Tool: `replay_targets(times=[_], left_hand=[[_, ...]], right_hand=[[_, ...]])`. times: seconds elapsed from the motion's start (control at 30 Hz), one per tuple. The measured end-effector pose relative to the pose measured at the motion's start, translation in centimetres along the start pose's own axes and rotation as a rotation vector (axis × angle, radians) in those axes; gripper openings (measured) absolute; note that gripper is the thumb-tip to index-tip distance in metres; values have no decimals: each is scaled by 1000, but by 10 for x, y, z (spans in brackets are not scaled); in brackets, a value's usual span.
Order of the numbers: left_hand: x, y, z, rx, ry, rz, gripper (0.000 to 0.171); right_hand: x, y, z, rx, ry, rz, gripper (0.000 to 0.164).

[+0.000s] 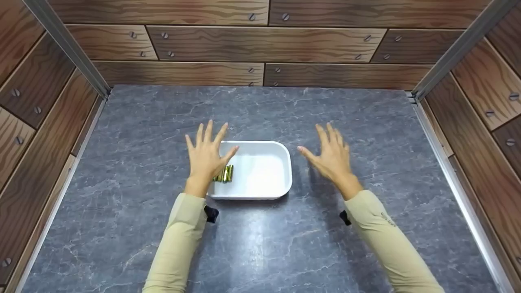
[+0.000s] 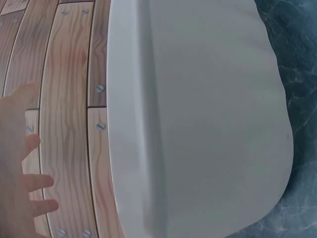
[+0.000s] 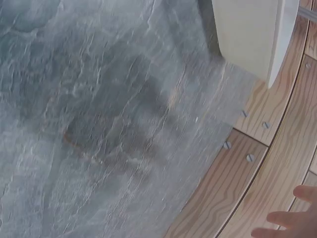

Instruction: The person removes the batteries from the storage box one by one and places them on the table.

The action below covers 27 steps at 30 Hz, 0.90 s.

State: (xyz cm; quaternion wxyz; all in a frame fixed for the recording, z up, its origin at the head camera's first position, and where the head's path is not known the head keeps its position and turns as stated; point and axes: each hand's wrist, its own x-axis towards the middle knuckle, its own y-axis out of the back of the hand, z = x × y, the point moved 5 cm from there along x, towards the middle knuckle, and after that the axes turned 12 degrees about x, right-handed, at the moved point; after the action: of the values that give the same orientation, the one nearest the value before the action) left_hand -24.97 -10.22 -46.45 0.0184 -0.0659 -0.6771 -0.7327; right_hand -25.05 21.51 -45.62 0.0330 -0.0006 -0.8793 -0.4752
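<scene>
Firstly, one white rectangular tray (image 1: 260,171), round-cornered, standing level near the middle of the grey marble-patterned tabletop (image 1: 305,244).

Item: several gold batteries (image 1: 225,175), lying side by side in the tray's left part; the exact count is hidden by the left hand (image 1: 205,158).

Item: that left hand, raised before the tray's left end as the head view has it, fingers straight and fanned apart, thumb out toward the tray's middle. Nothing held; contact with the rim cannot be told.

Item: the right hand (image 1: 331,158), off the tray's right end and apart from it, thumb well away from the fingers, which lie closer together. Nothing held.

Item: two pale sleeves (image 1: 175,248), a black wrist device (image 1: 211,214) showing beside the left one; beyond, wood-plank-patterned panels (image 1: 264,42).

Handling note, in my judgement: any pick is best made from above, thumb and forefinger at one battery's middle, without nudging its neighbours. Loose cylinders probably roll, so the tray is best kept level, and the left hand held clear enough to see them.
</scene>
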Motion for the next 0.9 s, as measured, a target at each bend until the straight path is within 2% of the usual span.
replay_targets(times=[0.2, 0.3, 0.57, 0.77, 0.9], left_hand=[[-12, -1, -10, -91, 30, 110, 60], [-17, -4, -15, -130, 32, 137, 56], [-31, -12, -29, -222, 53, 260, 41], [-39, -22, -42, -308, 88, 279, 33], [-41, -31, -50, -430, 110, 256, 31]], right_hand=[[-11, -7, -17, 83, 95, 37, 70], [-16, -10, -24, 111, 117, 43, 62], [-27, -21, -41, 163, 183, 28, 51], [-31, -31, -52, 225, 223, 4, 42], [-33, -39, -57, 284, 249, -16, 36]])
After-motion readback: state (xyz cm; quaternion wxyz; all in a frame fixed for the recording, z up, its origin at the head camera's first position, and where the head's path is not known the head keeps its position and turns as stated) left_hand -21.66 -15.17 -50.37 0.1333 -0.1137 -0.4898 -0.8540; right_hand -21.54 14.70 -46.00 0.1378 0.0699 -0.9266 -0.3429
